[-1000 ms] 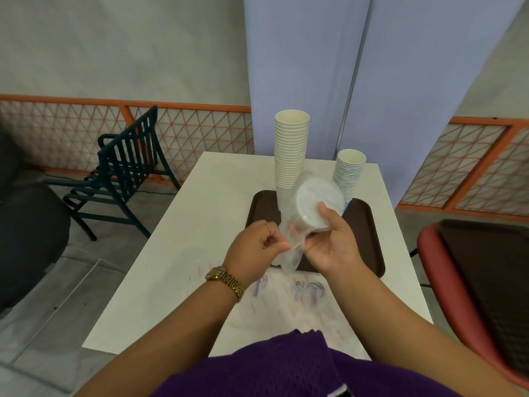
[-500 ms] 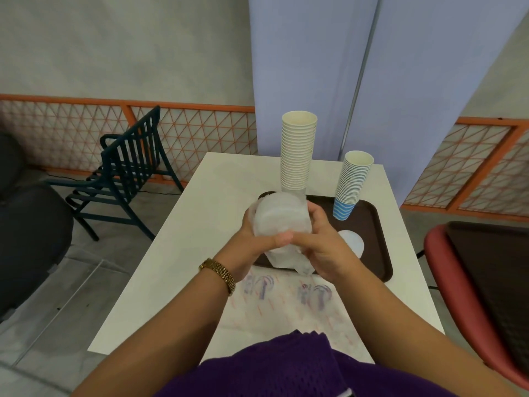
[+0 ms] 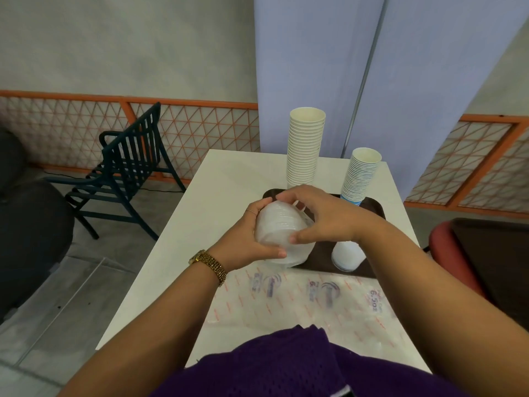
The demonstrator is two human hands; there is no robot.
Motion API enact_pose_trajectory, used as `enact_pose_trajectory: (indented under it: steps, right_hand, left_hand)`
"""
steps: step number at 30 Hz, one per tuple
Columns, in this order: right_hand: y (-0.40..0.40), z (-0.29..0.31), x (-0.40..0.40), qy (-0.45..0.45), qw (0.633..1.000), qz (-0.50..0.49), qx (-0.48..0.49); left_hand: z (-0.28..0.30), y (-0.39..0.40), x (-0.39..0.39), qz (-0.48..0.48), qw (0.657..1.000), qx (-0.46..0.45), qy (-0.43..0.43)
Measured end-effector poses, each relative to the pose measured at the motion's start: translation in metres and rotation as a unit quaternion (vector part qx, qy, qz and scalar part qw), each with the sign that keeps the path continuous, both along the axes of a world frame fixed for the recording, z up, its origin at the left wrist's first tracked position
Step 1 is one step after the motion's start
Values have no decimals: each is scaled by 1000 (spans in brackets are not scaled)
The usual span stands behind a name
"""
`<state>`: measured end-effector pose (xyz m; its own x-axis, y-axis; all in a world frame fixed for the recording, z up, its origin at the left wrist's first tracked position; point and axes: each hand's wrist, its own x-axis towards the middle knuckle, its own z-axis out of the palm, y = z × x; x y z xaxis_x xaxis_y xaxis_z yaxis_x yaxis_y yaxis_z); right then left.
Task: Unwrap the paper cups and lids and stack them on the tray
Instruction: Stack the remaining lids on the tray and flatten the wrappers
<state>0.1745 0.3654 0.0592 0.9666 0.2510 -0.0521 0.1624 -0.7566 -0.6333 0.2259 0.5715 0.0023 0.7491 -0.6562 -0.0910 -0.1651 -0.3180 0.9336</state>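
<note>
Both hands grip a stack of lids (image 3: pixel 279 233) over the tray (image 3: pixel 372 206): left hand (image 3: pixel 244 243) underneath, right hand (image 3: pixel 320 216) closed over the top.

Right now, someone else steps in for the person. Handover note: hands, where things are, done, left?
Left hand and right hand both grip the stack of lids, held above the near-left part of the tray. I cannot tell whether wrap is still on it.
On the tray: tall cup stack at the back, shorter cup stack to its right, small pile of lids at front right.
Empty printed wrapper lies flat on the table, nearer than the tray.
Done: both cup stacks unwrapped and placed.
Left: free the held lids of any wrap and set them on the tray.
</note>
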Motion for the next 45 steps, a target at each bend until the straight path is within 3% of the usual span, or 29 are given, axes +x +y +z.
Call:
enact_pose_trajectory:
  steps: [5, 10, 15, 20, 26, 30, 37, 42, 45]
  right_hand:
    - [8, -16, 10, 46, 999, -1, 26]
    - [6, -28, 16, 48, 983, -85, 159]
    - [2, -37, 22, 122, 943, -129, 282]
    - [0, -42, 25, 142, 906, -191, 350]
    - [-3, -45, 26, 165, 846, -251, 442]
    - [-2, -42, 20, 157, 833, -273, 454]
    - [10, -53, 23, 48, 854, -332, 399]
    - [8, -54, 23, 82, 887, -280, 358]
    - [5, -56, 23, 88, 847, -303, 428]
  left_hand:
    - [-3, 7, 2, -8, 1000, 27, -9]
    - [-7, 14, 7, 8, 998, 65, 22]
    - [-15, 22, 19, 1, 994, 111, 25]
    - [-21, 23, 23, 49, 995, 81, 11]
    - [-29, 26, 32, 38, 998, 52, 19]
    - [-31, 26, 33, 26, 998, 53, 11]
    - [-29, 10, 30, 59, 994, 84, 46]
    - [-29, 14, 29, 55, 991, -21, 120]
    - [-29, 17, 29, 57, 980, -89, 168]
